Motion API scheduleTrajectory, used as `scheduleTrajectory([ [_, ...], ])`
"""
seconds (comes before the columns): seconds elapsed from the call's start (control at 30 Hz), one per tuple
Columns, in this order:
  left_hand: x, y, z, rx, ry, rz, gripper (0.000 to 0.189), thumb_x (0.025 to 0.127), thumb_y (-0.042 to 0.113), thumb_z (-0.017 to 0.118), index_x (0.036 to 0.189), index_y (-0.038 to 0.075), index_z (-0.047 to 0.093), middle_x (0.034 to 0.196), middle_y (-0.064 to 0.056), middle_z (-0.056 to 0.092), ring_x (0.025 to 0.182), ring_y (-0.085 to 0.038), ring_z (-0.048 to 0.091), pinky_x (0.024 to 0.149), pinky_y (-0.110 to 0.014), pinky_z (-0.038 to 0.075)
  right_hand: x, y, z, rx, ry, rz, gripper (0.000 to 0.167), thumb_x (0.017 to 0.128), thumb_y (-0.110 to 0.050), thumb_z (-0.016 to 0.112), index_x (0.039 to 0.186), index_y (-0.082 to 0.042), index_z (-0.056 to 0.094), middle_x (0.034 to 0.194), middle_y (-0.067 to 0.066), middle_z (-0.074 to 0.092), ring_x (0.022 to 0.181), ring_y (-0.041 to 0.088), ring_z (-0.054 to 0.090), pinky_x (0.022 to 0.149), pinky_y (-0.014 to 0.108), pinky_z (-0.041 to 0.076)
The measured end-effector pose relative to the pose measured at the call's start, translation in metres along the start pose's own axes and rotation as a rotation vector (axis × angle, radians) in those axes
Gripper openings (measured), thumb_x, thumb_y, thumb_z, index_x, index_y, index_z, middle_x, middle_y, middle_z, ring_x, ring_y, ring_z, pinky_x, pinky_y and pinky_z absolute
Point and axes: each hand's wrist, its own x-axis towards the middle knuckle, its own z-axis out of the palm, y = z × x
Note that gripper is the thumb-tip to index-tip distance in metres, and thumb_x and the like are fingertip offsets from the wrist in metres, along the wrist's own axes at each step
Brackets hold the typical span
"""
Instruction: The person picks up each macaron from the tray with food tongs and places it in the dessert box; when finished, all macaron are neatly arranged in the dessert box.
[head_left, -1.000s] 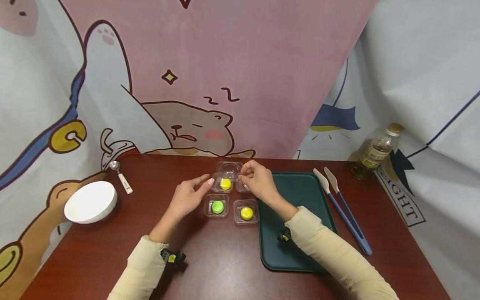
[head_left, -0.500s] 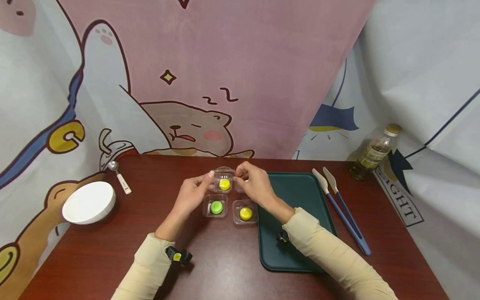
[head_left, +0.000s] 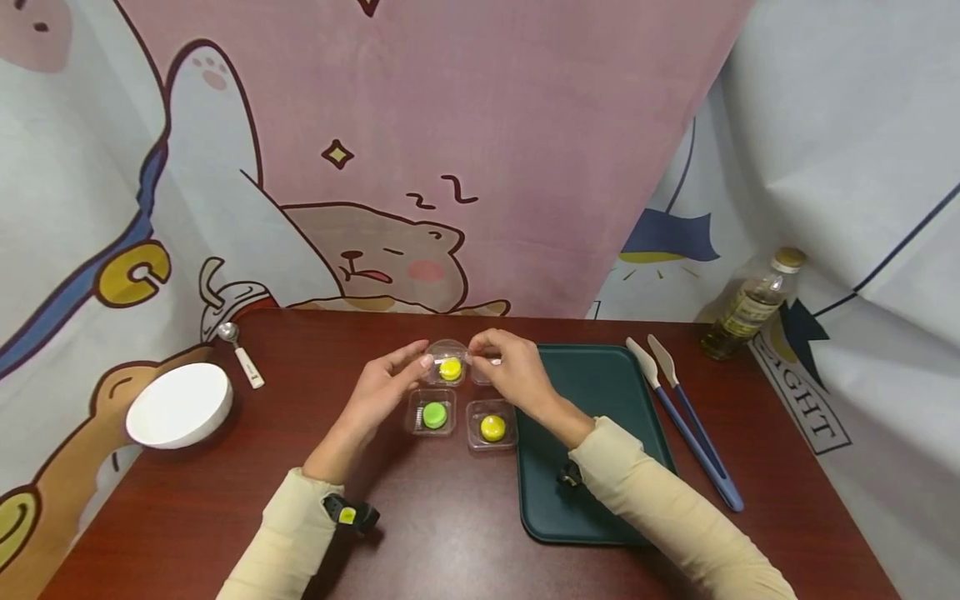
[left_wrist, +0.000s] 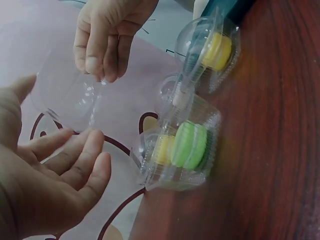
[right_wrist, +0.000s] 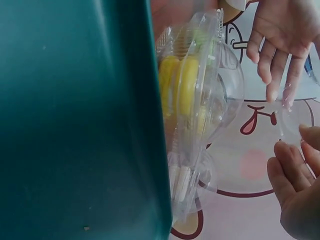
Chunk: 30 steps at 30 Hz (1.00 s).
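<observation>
Between both hands a clear domed plastic lid [left_wrist: 67, 97] is held just above the back-left clear container, which has a yellow macaron [head_left: 450, 369] in it. My left hand [head_left: 378, 390] holds the lid's left edge between thumb and fingertips. From the other side, my right hand [head_left: 517, 372] pinches the edge with thumb and bent fingers. Nearer to me stand two more clear containers, one with a green macaron [left_wrist: 190, 145] and one with a yellow macaron [head_left: 492, 428]. The back-right container, with something white [right_wrist: 182, 182] inside, is partly hidden by my right hand.
A dark green tray [head_left: 592, 500] lies right of the containers, under my right forearm. Blue-handled tongs [head_left: 697, 442] lie beyond it, with an oil bottle [head_left: 746, 312] behind. At left are a white bowl [head_left: 180, 406] and a small scoop [head_left: 242, 354].
The clear lid, earlier tilted up behind the back-left container, now sits forward over its yellow macaron. My left hand moved in to the lid's edge; the right shifted slightly left.
</observation>
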Motion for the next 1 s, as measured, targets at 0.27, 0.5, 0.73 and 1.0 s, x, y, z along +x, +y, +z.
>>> scheduleTrajectory([
  [0.27, -0.001, -0.001, -0.002, 0.009, 0.011, 0.077, 0.048, 0.097, 0.037, 0.068, 0.141, 0.018, 0.06, 0.132, -0.013, 0.065, 0.121, -0.03, 0.062, 0.104, -0.051, 0.052, 0.001, 0.004, -0.007, 0.042, -0.094, 0.073, 0.03, 0.088, -0.024, 0.08, 0.116, -0.014, 0.076, 0.108, 0.001, 0.079, 0.094, 0.016, 0.076, 0.077, 0.032, 0.062],
  [0.5, 0.0, -0.003, -0.004, 0.07, 0.069, 0.221, 0.049, 0.096, 0.021, 0.071, 0.143, 0.016, 0.058, 0.129, -0.014, 0.068, 0.115, -0.025, 0.064, 0.093, -0.022, 0.052, 0.0, 0.008, -0.017, 0.298, -0.318, 0.204, 0.061, 0.09, -0.028, 0.078, 0.144, -0.011, 0.058, 0.123, 0.008, 0.074, 0.101, 0.019, 0.075, 0.08, 0.029, 0.062],
  [0.73, -0.002, -0.006, -0.005, 0.123, 0.04, 0.335, 0.059, 0.093, 0.014, 0.074, 0.148, 0.018, 0.053, 0.133, -0.012, 0.066, 0.117, -0.027, 0.064, 0.096, -0.029, 0.053, 0.001, 0.006, -0.02, 0.377, -0.399, 0.195, 0.061, 0.092, -0.027, 0.075, 0.147, -0.009, 0.054, 0.13, 0.015, 0.07, 0.107, 0.021, 0.072, 0.084, 0.029, 0.061],
  [1.0, -0.004, -0.011, -0.015, 0.263, -0.02, 0.352, 0.076, 0.088, 0.022, 0.081, 0.153, 0.031, 0.044, 0.142, -0.003, 0.063, 0.121, -0.026, 0.062, 0.104, -0.054, 0.048, -0.005, 0.0, -0.023, 0.257, -0.418, 0.153, 0.069, 0.087, -0.035, 0.081, 0.147, -0.013, 0.053, 0.13, 0.007, 0.069, 0.111, 0.019, 0.069, 0.093, 0.042, 0.058],
])
